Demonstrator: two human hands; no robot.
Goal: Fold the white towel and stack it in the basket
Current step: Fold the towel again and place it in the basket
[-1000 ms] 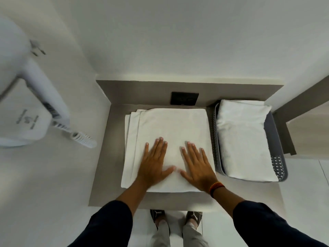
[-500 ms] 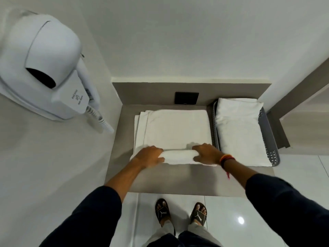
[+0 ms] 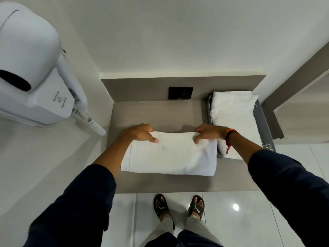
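Two hands clamped on a folded white towel over a grey counter: left hand closed on its far left corner, right hand closed on its far right corner, thumbs on top. Just right of the towel, a grey basket already loaded with folded white linen. Mounted on the left wall, a white hair dryer. Below, sandalled feet on glossy tile.
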